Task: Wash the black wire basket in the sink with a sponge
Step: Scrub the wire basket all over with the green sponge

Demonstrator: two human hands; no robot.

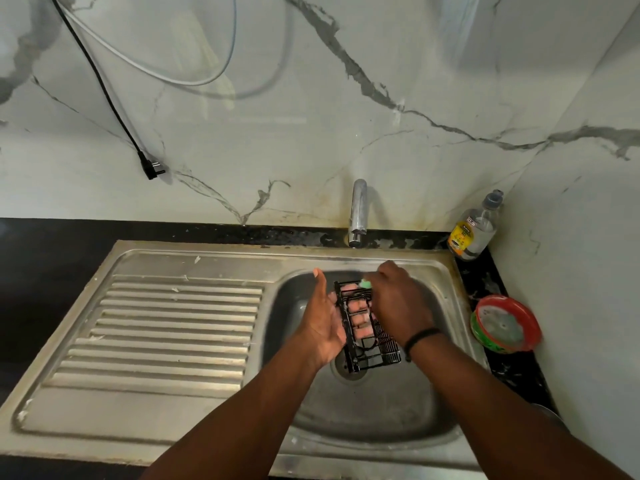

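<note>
The black wire basket (367, 336) is held over the steel sink bowl (391, 403), above the drain. My left hand (323, 318) supports it from the left, thumb raised and fingers showing through the wires underneath. My right hand (394, 299) grips a green sponge (365, 283) and presses it against the basket's far end. Only a small tip of the sponge shows past my fingers.
A chrome tap (357, 213) stands behind the bowl, with no water visibly running. The ribbed drainboard (173, 327) lies to the left. A clear soap bottle (476, 226) and a red-and-green tub (507, 323) sit on the dark counter at right. A black plug (152, 168) hangs on the wall.
</note>
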